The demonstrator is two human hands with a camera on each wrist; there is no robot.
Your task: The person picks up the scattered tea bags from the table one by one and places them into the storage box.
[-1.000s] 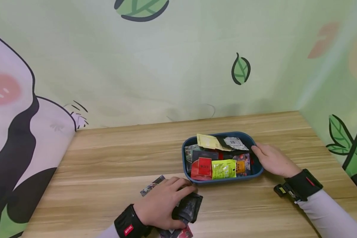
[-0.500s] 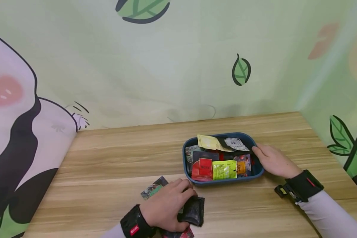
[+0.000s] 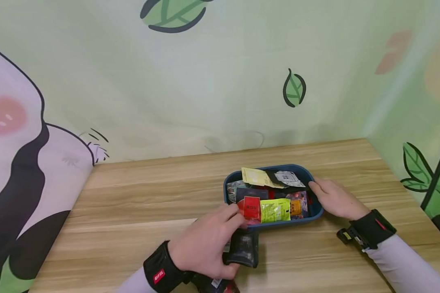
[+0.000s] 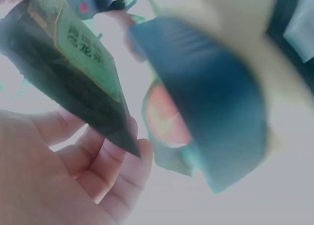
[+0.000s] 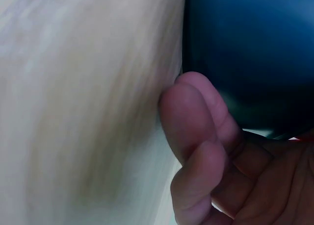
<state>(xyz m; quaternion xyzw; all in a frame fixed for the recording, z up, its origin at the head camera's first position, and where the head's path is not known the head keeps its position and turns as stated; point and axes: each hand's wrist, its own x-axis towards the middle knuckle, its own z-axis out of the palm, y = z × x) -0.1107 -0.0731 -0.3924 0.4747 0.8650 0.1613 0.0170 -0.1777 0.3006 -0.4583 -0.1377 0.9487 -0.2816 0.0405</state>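
My left hand (image 3: 207, 240) grips a dark packet, likely a tea sachet, just in front of a blue box (image 3: 278, 224). The packet's black end (image 3: 243, 248) juts past the fingers in the head view. In the left wrist view the tea sachet (image 4: 73, 58) shows a green label with printed characters. More dark and red packets (image 3: 216, 285) show below that hand. My right hand (image 3: 339, 199) holds the box's right end, thumb over the rim; the right wrist view has its fingers (image 5: 189, 122) against the blue outer wall.
Several packets fill the box, among them a lime-green one (image 3: 275, 210), a red one (image 3: 251, 207) and a pale yellow one (image 3: 257, 177) lying near the back rim. The wooden table (image 3: 139, 191) ends at a printed cloth backdrop (image 3: 220, 81) behind and at the right.
My left hand has moved up toward the box's front edge, bringing the dark packet along. The packets earlier visible left of its fingers no longer show there. The right hand stays on the box.
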